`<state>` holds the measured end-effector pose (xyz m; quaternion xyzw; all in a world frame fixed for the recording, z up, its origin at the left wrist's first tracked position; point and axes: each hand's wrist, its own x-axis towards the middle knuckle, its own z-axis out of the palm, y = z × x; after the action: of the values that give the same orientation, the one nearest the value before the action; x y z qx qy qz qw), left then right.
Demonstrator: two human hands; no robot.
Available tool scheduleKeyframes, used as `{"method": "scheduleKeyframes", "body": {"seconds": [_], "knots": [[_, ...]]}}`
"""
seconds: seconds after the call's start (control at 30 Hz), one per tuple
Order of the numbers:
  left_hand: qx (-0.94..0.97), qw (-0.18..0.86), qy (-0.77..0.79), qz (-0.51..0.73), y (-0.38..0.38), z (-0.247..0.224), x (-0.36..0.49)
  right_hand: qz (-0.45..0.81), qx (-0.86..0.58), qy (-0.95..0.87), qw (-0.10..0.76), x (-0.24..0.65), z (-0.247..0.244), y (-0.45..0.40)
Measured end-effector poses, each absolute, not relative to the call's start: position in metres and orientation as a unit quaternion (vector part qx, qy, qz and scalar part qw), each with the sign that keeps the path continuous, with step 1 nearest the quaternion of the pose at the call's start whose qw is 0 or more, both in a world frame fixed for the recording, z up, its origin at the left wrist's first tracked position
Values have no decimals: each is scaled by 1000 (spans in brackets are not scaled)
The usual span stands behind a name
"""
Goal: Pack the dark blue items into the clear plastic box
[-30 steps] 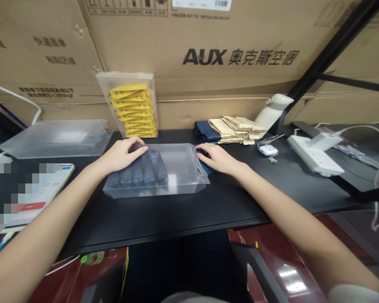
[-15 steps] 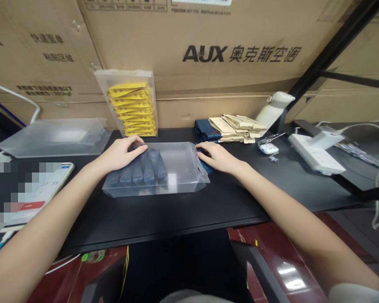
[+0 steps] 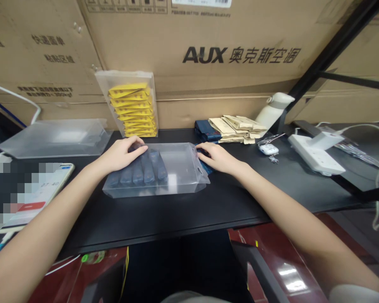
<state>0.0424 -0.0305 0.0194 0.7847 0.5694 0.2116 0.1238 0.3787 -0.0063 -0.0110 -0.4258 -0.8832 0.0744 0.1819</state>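
A clear plastic box lies flat on the black table. Several dark blue packets stand in a row inside its left half. My left hand grips the box's back left side, thumb on top and fingers curled over the far edge. At the box's open right end is my right hand, with its fingers bent around a dark blue packet that is partly hidden behind the flap and the hand.
Behind stand a clear box of yellow packets and a stack of beige packets beside blue ones. A bottle, earphone case and power strip are right; an empty clear box and phone left.
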Motion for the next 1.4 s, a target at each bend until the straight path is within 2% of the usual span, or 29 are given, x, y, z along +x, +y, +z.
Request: {"method": "scheduleKeyframes", "body": {"seconds": [1.1,1.27,1.4], "knots": [[794,117,549,233,-31,21,45,86,-412,-886,195,381,-7,-6],[796,120,543,240,-31,20,44,144,-437,-854,244,382,-14,-2],[795,130,545,234,-30,19,44,260,-478,-773,326,384,-23,8]]}}
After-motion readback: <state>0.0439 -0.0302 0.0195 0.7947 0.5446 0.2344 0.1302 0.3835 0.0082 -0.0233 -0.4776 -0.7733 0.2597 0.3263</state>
